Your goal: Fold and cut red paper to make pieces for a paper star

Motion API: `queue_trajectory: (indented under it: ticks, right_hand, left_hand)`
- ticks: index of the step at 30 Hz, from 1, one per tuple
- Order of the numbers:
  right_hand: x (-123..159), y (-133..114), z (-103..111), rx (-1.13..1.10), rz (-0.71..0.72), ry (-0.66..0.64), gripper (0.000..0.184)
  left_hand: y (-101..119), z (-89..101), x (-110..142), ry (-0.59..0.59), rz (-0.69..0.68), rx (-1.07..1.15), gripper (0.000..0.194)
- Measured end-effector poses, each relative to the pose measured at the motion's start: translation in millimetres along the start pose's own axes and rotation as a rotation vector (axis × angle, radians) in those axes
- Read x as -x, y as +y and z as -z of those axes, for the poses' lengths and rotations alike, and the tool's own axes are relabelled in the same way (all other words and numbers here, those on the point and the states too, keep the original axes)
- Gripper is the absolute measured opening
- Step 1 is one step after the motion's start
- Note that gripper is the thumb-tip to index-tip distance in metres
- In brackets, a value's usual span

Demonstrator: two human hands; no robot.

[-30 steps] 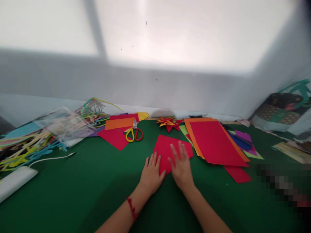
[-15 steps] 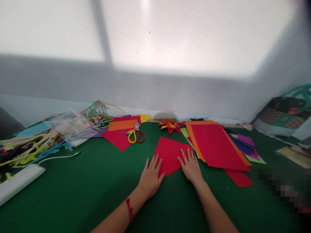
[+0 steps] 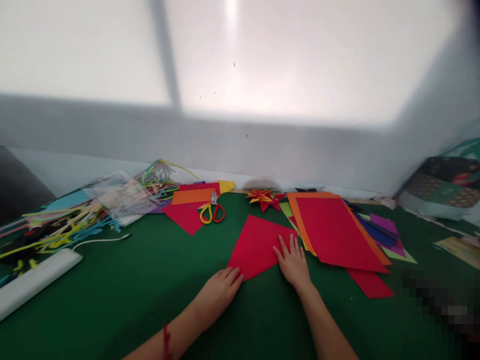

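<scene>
A square sheet of red paper lies turned at an angle on the green tabletop in front of me. At its near left corner is my left hand, fingers bent together and closed on the edge; the thumb side is partly hidden. My right hand rests on the sheet's right edge, palm down with the fingers spread. Beyond the sheet sits a folded red and orange paper star. Scissors with one yellow and one red handle lie to the upper left, over red and orange paper pieces.
A stack of red and orange sheets lies right of my hand, with blue and purple paper behind. Pipe cleaners and plastic bags pile up at left, near a white power strip. A wall borders the far edge.
My left hand has slid down and left from the sheet's left side to its near corner, its spread fingers now drawn together. The right hand stays on the right edge. The view has shifted slightly.
</scene>
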State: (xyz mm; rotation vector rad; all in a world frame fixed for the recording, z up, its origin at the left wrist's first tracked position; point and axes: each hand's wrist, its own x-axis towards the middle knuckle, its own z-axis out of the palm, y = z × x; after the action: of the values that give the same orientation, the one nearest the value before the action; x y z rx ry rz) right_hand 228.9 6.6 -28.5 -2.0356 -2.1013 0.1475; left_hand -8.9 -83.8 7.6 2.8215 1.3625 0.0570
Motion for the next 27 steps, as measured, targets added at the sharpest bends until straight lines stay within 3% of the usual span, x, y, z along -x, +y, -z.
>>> queue_trajectory:
  ticks: [6, 11, 14, 18, 20, 22, 27]
  right_hand:
    - [-4, 10, 1, -0.258, 0.063, -0.01, 0.051]
    - [-1, -2, 11, -0.56, 0.072, 0.045, 0.047]
    - [1, -6, 19, -0.713, -0.077, 0.207, 0.048]
    - [0, 1, 27, -0.903, -0.334, 0.375, 0.058]
    - [-3, 5, 26, -1.065, -0.407, 0.301, 0.056]
    - [-6, 7, 23, -1.208, -0.44, 0.145, 0.049]
    - [-6, -1, 17, -1.29, -0.312, -0.156, 0.036]
  left_hand:
    - [3, 10.3, -3, -0.091, -0.004, -0.045, 0.045]
    - [-7, 13.6, 0, -0.004, 0.125, 0.003, 0.055]
    - [-9, 12.3, 4, 0.121, 0.149, 0.001, 0.055]
    - [-7, 1.7, 11, 0.323, 0.049, 0.024, 0.046]
    - [-5, -4.3, 12, 0.369, 0.03, 0.037, 0.039]
    - [-4, -7.5, 10, 0.366, 0.054, 0.056, 0.03]
    - [-3, 3.4, -5, 0.326, 0.045, 0.186, 0.02]
